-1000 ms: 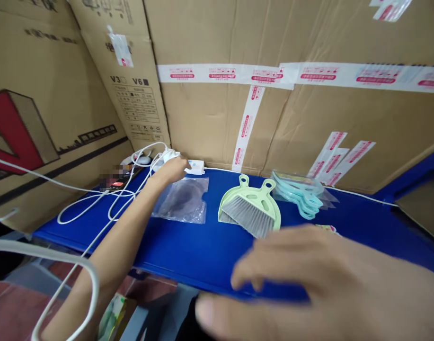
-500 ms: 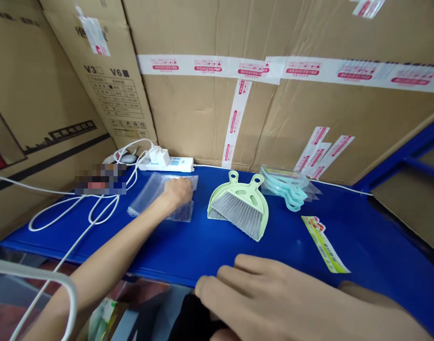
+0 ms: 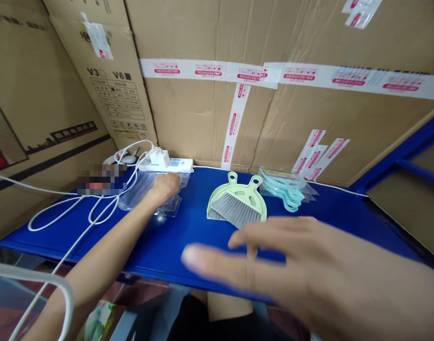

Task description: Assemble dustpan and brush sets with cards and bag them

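Observation:
My left hand (image 3: 167,187) is closed, knuckles up, on the clear plastic bags (image 3: 135,192) lying in front of the power strip; its fingertips are hidden. My right hand (image 3: 309,265) reaches in from the lower right, close to the camera and blurred, with thumb and fingers apart and nothing in it. Beyond its fingers lies a light green dustpan (image 3: 212,201) with a small grey-bristled brush (image 3: 234,208) nested on it. Pale blue plastic pieces with looped handles (image 3: 291,196) lie in clear bags to the right of the dustpan.
The blue tabletop (image 3: 191,237) ends at a front edge above my lap. A white power strip (image 3: 183,165) with plugs stands along the back, and white cables (image 3: 96,213) loop over the left side. Cardboard (image 3: 188,113) with printed tape walls the back and left.
My left hand has moved a little left, and the plastic bags have shifted left with it. My right hand has risen over the table, its fingers spreading, and now covers the yellow-green label card.

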### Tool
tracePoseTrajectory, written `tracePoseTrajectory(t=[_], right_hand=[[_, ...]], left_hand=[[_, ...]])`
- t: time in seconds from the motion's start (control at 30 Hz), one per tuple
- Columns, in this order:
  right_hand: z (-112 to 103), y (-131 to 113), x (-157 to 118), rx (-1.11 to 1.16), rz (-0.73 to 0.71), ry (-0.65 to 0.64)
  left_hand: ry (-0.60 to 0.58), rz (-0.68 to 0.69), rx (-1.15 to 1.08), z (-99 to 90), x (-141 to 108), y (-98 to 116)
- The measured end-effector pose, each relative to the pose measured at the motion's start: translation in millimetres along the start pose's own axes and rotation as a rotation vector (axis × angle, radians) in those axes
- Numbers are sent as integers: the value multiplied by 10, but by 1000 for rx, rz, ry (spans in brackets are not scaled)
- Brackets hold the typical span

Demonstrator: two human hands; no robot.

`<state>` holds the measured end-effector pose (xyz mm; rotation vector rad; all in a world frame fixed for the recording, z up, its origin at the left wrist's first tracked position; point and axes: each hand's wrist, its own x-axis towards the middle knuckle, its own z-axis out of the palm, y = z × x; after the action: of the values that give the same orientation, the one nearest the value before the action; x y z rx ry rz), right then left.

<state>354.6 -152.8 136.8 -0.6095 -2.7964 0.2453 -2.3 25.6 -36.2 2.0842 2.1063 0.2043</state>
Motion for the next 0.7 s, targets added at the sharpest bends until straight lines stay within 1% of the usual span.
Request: tracePoseTrajectory(t=[0.1,0.2,0.23,0.3,0.37,0.4,0.43,0.5,0.57,0.63,0.7], right_hand=[[-163,393,165,-110,48,3],[-190,869,368,-193,258,-81],[-169,1013,433,-205,333,-132],[-92,1255,557,-198,452,-246],[19,1425,672,-117,544,-418],[83,1483,726,-68,580,-503],[150,1523,776,-24,608,-577],[287,1552,862,17,643,-660],[410,1522,927,-8,676,-684],[504,1459,973,-47,731,-667],[565,1403,1000,-67,783,-647]], left_hand=[[23,-152,87,-56,-43,52],[57,-186,126,-141,-113,172],[95,-177,135,-162,-128,225],[233,-77,86,-168,-139,356],[352,114,-111,-103,-132,508],[345,198,-260,-44,-128,586],[279,255,-409,30,-126,659],[96,297,-647,192,-131,777],[-10,320,-777,330,-141,842],[-46,314,-864,408,-146,860],[-85,275,-957,424,-142,849]])
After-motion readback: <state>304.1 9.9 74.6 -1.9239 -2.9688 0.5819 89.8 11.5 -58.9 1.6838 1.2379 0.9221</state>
